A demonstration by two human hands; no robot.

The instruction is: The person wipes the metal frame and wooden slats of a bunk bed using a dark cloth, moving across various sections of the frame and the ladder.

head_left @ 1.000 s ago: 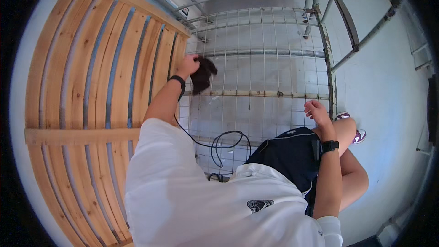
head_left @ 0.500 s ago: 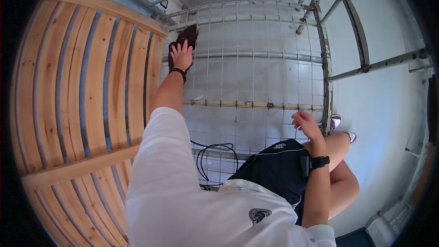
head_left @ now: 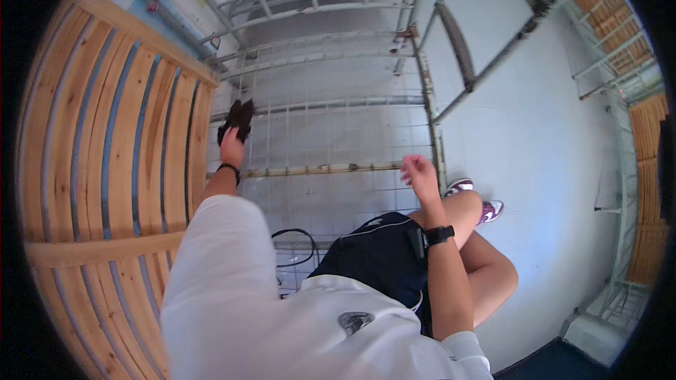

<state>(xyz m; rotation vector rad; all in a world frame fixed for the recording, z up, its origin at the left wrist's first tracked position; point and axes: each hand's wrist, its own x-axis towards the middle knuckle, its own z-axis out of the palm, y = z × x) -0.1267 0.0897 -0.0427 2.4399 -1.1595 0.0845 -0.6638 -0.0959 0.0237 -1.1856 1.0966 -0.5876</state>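
A dark brown cloth [head_left: 241, 117] lies bunched on the wire-mesh bed base [head_left: 317, 107], along its left side close to the wooden slats. My left hand [head_left: 232, 146] reaches out to it and grips its near end; the fingertips are partly hidden in the cloth. Over the right part of the mesh hangs my right hand [head_left: 420, 174], near the frame's rail. Its fingers are loosely bent and a little apart, with nothing seen in them.
A slatted wooden panel [head_left: 120, 162] stands on the left. Metal bed rails [head_left: 317, 8] rise at the far end, and a slanting bar [head_left: 493, 63] crosses on the right. A black cable [head_left: 296, 232] loops by my dark shorts. Bamboo mats [head_left: 644, 190] are at the right.
My left hand has drawn the cloth nearer along the left side, and its spread fingers have closed on it. The view has turned right, showing a pink mat and bamboo mats.
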